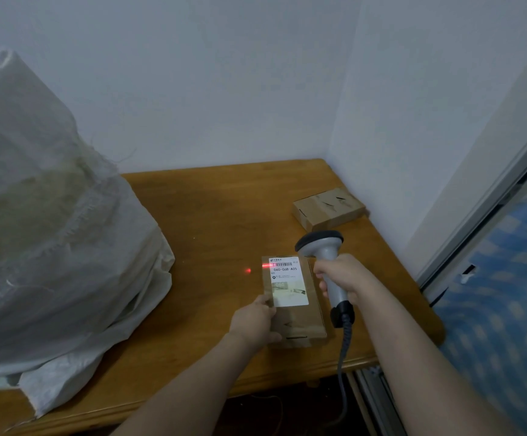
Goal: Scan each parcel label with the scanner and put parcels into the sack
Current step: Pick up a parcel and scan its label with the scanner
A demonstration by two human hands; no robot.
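Two parcels: left hand [252, 322] grips the near parcel [300, 322], right hand [344, 275] clasps the one scanner [322, 247], far parcel [329, 209] sits alone. One sack [51, 231] bulges left, contents hidden.

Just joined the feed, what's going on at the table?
The right hand grips the scanner, aiming it at the label of a parcel that the left hand holds by its left edge. The red beam hits the left end of the barcode. A second parcel lies farther back; the sack stands at the left.
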